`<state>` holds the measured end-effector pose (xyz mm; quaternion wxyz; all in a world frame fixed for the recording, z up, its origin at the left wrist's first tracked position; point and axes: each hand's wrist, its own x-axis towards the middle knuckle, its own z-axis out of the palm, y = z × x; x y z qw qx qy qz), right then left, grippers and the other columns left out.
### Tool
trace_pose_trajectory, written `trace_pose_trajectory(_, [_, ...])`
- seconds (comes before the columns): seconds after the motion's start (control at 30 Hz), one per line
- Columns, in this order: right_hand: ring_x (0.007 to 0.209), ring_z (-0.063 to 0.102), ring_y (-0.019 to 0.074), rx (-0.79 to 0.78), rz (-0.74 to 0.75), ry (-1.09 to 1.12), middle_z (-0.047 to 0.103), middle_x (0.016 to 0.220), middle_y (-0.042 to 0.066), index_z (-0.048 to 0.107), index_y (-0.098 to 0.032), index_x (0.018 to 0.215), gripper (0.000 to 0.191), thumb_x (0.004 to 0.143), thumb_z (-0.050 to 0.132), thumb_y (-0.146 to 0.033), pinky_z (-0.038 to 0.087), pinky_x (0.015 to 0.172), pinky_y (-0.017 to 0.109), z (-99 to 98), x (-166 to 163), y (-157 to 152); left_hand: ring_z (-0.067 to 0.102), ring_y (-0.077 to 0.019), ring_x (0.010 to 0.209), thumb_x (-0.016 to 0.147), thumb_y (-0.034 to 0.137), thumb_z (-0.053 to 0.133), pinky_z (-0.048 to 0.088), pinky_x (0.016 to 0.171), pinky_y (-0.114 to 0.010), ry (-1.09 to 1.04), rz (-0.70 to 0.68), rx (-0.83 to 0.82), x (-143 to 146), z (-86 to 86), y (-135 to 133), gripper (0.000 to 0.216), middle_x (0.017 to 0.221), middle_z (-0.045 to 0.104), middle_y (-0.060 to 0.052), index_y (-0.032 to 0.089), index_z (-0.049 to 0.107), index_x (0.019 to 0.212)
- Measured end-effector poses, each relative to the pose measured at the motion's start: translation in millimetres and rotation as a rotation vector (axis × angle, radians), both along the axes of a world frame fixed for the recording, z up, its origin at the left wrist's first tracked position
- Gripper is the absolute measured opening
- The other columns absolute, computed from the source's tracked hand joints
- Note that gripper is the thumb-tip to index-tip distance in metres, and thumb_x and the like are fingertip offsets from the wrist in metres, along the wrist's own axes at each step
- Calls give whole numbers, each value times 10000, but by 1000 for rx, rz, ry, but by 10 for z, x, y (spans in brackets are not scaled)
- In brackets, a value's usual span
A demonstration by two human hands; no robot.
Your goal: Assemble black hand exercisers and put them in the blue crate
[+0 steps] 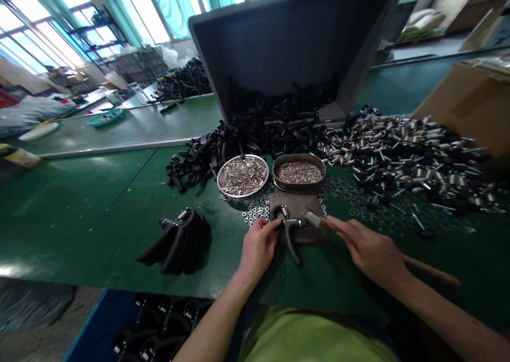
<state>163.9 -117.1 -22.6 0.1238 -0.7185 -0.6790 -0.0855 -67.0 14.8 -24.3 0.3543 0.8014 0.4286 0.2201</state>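
Note:
My left hand (258, 246) pinches a black curved part with a metal pin (287, 227), steadying it on a small dark block (299, 205) on the green table. My right hand (368, 250) grips a wooden-handled hammer (319, 221). Its metal head rests against the pin, and the handle runs back to the right under my wrist.
Two round metal trays hold small fasteners: one of pins (243, 175), one of finer pieces (298, 173). Washers (255, 208) lie scattered around. A heap of black parts (255, 134) spills from a tilted grey bin (290, 38). Metal-and-black pieces (410, 155) pile right. Stacked finished parts (181, 242) sit left. A cardboard box (470, 104) stands at the right.

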Motion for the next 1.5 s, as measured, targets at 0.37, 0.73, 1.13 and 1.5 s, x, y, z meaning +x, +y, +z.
trace_pose_trajectory(0.37, [964, 521, 243, 10, 12, 56, 649, 973, 119, 693, -152, 963, 324, 923, 391, -262, 425, 837, 354, 189, 534, 486, 547, -206, 1173, 728, 318, 716, 387, 1046, -335, -699, 191, -1099, 347, 75, -459, 520, 1282, 585, -87, 196, 596, 1219])
trace_pose_trajectory(0.73, [896, 628, 310, -431, -48, 16, 706, 878, 186, 735, -118, 800, 145, 715, 623, -153, 437, 730, 370, 336, 400, 2080, 616, -216, 1031, 788, 313, 634, 474, 923, -346, -384, 12, -533, 276, 373, 77, 366, 1157, 647, -106, 158, 630, 1119])
trace_pose_trajectory(1.13, [920, 645, 232, -254, -126, 281, 718, 967, 91, 719, -185, 919, 273, 799, 475, -202, 450, 816, 311, 288, 476, 1925, 634, -235, 942, 774, 229, 605, 463, 855, -304, 518, -280, 252, 1439, 370, 1317, 192, 936, 709, -103, 167, 730, 906])
trace_pose_trajectory(1.5, [595, 634, 143, -34, -44, 972, 703, 784, 41, 588, -177, 852, 112, 803, 523, -255, 509, 590, 274, 307, 448, 1537, 633, -259, 939, 708, 180, 637, 453, 869, -328, 443, -265, 176, 1578, 178, 1446, 146, 896, 711, -121, 151, 726, 821])
